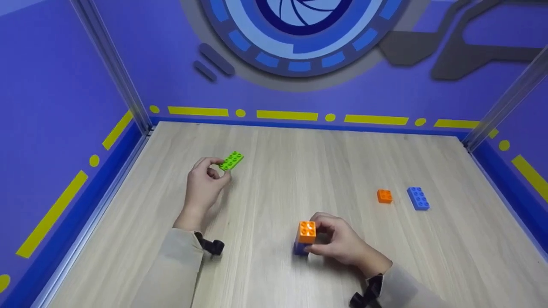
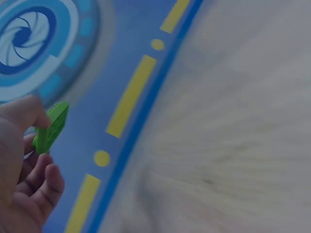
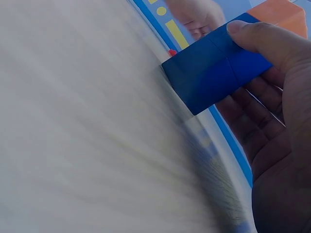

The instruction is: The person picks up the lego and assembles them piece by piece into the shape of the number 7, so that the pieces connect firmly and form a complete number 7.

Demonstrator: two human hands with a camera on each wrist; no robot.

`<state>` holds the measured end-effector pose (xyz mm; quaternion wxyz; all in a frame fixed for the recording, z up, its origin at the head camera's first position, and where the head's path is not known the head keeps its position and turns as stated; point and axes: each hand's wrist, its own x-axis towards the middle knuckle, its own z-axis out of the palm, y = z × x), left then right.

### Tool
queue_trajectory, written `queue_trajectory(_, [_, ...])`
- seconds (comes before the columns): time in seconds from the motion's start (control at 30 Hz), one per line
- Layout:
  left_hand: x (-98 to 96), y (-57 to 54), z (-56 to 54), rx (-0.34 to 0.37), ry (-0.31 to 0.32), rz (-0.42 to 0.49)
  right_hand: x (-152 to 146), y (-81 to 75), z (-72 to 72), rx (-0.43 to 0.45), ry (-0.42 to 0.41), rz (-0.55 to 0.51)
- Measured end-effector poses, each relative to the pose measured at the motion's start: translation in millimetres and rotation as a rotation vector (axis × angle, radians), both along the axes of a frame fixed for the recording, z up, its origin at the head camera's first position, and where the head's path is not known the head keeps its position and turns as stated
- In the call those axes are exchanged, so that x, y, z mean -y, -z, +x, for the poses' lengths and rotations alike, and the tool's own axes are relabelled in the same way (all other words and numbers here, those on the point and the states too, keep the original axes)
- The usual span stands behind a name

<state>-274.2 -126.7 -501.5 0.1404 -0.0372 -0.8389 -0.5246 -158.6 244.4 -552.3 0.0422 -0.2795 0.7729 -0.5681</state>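
Observation:
My left hand (image 1: 203, 186) pinches one end of a flat light-green toy brick (image 1: 232, 161) between thumb and fingers, studs up, over the table's left side. The left wrist view shows the same green brick (image 2: 52, 127) from its side. Near the front middle, my right hand (image 1: 342, 241) grips an upright stack: an orange brick (image 1: 307, 231) on top of blue bricks (image 1: 301, 248). In the right wrist view the thumb presses the blue part (image 3: 214, 65), which shows a seam, below the orange brick (image 3: 279, 17). Whether the stack's bottom touches the table cannot be told.
A small orange brick (image 1: 384, 196) and a longer blue brick (image 1: 418, 198) lie apart on the right side of the wooden table (image 1: 291, 171). Blue-purple panels (image 1: 299, 100) wall the back and both sides.

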Motion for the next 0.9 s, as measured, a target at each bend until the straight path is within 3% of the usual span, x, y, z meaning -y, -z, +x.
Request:
queue_trajectory(0.2, [-11.4, -37.1, 14.8, -0.054, 0.208, 0.012, -1.3, 2.2, 0.5, 0.02, -0.002, 0.009])
queue_trajectory(0.4, [-22.0, -71.0, 34.1, -0.081, 0.408, 0.007, -0.4, 1.6, -3.3, -0.014, -0.021, -0.013])
queue_trajectory(0.67, [-27.1, -87.1, 53.9, -0.132, 0.554, -0.077, 0.7, 3.5, -2.5, -0.05, -0.018, -0.032])
queue_trajectory(0.9, [-36.2, -83.8, 59.6, -0.123, 0.646, -0.092, 0.0, 4.4, -2.9, -0.03, -0.004, -0.016])
